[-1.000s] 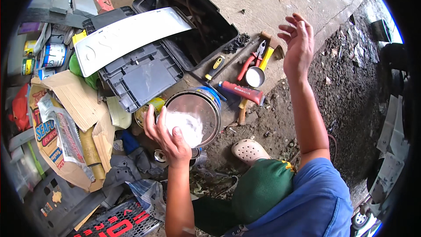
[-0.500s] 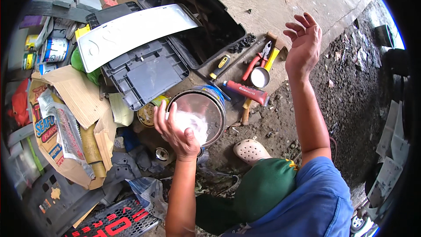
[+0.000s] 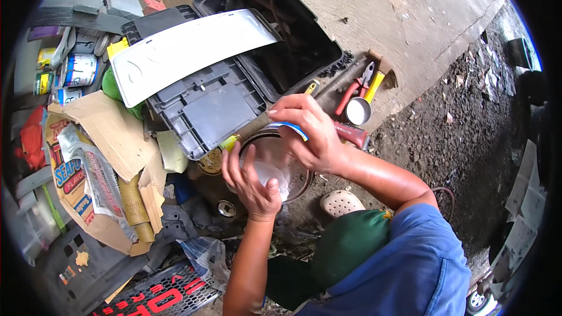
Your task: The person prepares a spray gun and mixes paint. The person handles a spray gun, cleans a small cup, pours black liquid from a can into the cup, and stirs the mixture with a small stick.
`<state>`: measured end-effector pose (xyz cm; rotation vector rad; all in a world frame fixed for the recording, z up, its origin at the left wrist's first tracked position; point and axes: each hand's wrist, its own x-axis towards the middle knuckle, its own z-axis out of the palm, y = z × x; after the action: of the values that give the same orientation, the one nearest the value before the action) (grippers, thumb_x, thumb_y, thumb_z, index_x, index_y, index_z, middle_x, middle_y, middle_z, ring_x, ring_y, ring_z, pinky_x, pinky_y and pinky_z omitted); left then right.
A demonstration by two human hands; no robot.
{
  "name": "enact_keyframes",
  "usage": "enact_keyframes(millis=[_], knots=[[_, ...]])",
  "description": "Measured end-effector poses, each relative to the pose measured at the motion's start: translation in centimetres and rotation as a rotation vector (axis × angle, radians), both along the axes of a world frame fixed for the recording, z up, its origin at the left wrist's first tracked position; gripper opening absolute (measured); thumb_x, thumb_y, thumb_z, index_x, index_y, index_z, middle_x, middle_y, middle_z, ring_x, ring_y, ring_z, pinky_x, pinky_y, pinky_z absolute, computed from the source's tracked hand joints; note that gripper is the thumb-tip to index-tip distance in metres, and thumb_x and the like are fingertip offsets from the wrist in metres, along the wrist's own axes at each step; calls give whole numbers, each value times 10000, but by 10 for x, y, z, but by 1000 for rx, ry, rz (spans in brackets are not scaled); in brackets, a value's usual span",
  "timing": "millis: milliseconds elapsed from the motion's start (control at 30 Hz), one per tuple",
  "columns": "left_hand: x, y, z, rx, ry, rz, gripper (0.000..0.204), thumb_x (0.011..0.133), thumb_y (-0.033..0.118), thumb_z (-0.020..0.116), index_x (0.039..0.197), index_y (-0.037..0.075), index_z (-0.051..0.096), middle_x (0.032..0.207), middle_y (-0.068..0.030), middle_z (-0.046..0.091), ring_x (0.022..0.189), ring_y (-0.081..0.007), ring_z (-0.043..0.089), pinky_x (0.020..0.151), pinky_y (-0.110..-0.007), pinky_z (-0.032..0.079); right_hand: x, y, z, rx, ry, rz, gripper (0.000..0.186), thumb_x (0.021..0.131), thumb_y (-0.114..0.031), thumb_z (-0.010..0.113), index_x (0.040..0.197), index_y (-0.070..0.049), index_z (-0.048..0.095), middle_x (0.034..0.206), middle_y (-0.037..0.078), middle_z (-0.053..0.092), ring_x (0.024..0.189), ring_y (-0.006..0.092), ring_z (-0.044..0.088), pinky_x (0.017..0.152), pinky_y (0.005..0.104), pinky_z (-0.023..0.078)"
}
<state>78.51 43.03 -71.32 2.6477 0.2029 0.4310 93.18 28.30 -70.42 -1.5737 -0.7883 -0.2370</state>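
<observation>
My left hand (image 3: pixel 252 186) is held up at the near left side of a round pail (image 3: pixel 310 174), its fingers bent but apart. Beside its thumb, a white translucent film-like piece (image 3: pixel 274 177) rests over the pail's top; whether the hand touches it I cannot tell. My right hand (image 3: pixel 313 134) reaches over the pail's far right rim, fingers spread and curved toward the left hand. A blue strip (image 3: pixel 293 130) shows beneath those fingers, seemingly part of the pail's label. Behind the right wrist lies a red tube (image 3: pixel 351 134).
Beyond the pail stands an open black case (image 3: pixel 287 41), with a white curved panel (image 3: pixel 193 52) across its lid. Red-handled pliers (image 3: pixel 357 88), a small round cup (image 3: pixel 357 110) and a hammer (image 3: pixel 377 79) lie right. A torn cardboard box (image 3: pixel 111 140) stands left; a beige clog (image 3: pixel 341 203) is near.
My right hand has come down and left from its raised place at the right to above the pail. The left hand shifts slightly right and down in the picture, as does the whole scene.
</observation>
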Motion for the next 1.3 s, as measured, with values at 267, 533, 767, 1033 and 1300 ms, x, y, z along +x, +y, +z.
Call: enact_keyframes(millis=[267,533,767,1033,1300], knots=[[-1,4,4,-3,-1,8,811,1049,647,268,1439,-21,512,1535,-273,430,1471,-469,299,1211,-594,198,55,28,-16,-462,-46,27,341,853,-22,681,1185,-33,607,1162,162,611,1072,360,623,906,442,530],[0,4,1,-21,10,12,851,1032,675,300,1455,-40,482,1537,-284,425,1475,-475,294,1213,-593,195,142,108,-56,-984,-361,-403,450,888,-93,627,1314,42,574,1155,195,648,977,299,712,714,376,612],[-2,5,0,-20,19,23,861,1023,685,317,1466,-37,471,1545,-278,417,1478,-474,291,1216,-591,197,172,96,-56,-823,-150,-271,236,933,-78,569,1115,58,631,885,229,725,789,368,762,622,465,623],[-1,5,1,-25,24,19,868,1019,695,318,1468,-31,473,1546,-275,419,1478,-475,294,1214,-590,196,197,14,26,-175,425,-331,352,1024,-313,649,1132,13,727,904,83,764,877,159,715,775,353,560],[-1,5,0,-30,39,26,894,1010,724,312,1470,-26,471,1549,-271,415,1476,-473,299,1211,-588,197,191,-30,39,-83,354,-398,334,1018,-264,634,1213,-8,723,1059,148,766,988,211,737,867,340,568]])
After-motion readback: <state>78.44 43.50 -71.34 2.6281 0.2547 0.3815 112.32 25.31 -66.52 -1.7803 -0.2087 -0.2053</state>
